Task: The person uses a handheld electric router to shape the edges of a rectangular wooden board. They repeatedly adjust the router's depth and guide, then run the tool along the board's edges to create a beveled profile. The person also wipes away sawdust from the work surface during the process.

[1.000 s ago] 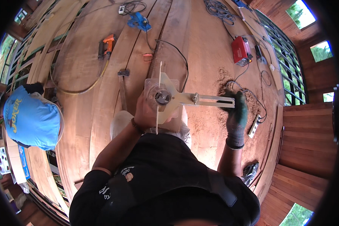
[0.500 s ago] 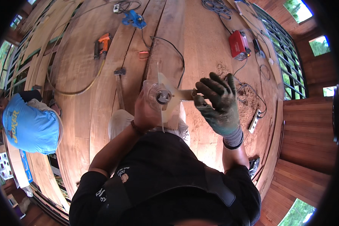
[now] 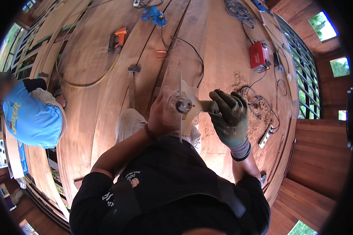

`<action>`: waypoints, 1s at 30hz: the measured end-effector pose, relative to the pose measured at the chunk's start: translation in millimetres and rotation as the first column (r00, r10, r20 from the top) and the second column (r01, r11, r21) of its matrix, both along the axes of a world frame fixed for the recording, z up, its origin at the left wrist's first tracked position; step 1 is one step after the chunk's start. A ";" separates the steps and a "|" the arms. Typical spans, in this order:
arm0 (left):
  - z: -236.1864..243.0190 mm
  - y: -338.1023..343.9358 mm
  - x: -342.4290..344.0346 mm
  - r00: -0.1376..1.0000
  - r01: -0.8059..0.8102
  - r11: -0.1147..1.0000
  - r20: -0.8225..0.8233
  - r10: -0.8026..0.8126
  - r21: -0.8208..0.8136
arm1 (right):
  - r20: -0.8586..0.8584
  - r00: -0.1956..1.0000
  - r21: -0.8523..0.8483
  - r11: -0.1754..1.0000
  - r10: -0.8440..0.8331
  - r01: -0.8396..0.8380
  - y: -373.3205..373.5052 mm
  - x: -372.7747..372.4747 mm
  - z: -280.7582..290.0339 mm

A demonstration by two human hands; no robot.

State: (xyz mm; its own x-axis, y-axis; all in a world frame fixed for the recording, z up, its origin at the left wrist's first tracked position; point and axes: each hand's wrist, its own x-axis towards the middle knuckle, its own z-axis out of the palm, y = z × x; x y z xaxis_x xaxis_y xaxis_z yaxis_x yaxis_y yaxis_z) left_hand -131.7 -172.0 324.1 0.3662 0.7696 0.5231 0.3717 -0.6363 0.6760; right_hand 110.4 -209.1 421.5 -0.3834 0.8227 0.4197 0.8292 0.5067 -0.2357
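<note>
In front of my torso, my bare left hand (image 3: 159,117) is closed around a power tool that looks like a trim router (image 3: 183,105). Its clear, squarish plastic base faces up, with a round dark metal collet in the middle. A yellowish translucent plate (image 3: 192,100) and a thin upright edge stand out from it. My right hand (image 3: 230,119), in a dirty dark work glove with a grey cuff, has its fingers closed on the end of a short brownish arm (image 3: 208,106) on the tool's right side. The glove hides that arm's tip.
On the plank floor lie a hammer (image 3: 132,84), an orange nail gun (image 3: 118,39) with a yellow hose, and a blue power tool (image 3: 154,16). Rightward are a red box (image 3: 259,56), cables, sawdust (image 3: 264,107) and a power strip (image 3: 266,136). A person in a blue shirt (image 3: 33,113) crouches left.
My right hand's fingers have gone from spread to closed on the tool's side arm. The floor and its things have shifted slightly right and down in the view.
</note>
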 end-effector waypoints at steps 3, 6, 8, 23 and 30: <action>-2.7 -2.2 2.2 0.999 -0.007 0.995 0.050 0.012 -0.097 | 0.093 0.996 0.084 0.996 -0.012 0.004 -3.1 -0.3 -7.3; -5.6 -3.2 3.9 0.999 -0.033 0.996 0.023 0.035 -0.088 | 0.119 0.990 0.076 0.995 -0.072 0.063 -7.7 -1.6 -13.7; -6.7 -4.3 4.4 0.999 -0.036 0.997 0.021 0.038 -0.064 | 0.088 0.991 0.094 0.991 -0.099 0.091 -9.3 -3.4 -17.6; -3.4 -4.5 0.8 1.000 -0.013 1.000 0.018 0.013 0.005 | -0.097 0.992 -0.120 0.988 0.082 -0.093 1.5 5.6 4.5; -6.5 -3.5 -1.4 1.000 0.008 1.000 -0.010 -0.008 0.002 | -0.110 0.969 -0.240 0.940 0.223 -0.244 12.0 15.7 17.0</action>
State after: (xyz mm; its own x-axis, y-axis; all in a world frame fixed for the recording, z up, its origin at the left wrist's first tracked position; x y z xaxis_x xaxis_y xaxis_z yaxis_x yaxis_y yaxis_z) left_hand -133.1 -175.5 317.6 0.3775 0.7656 0.5209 0.3733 -0.6406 0.6710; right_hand 126.1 -197.2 438.5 -0.5512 0.7961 0.2499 0.6678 0.6004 -0.4399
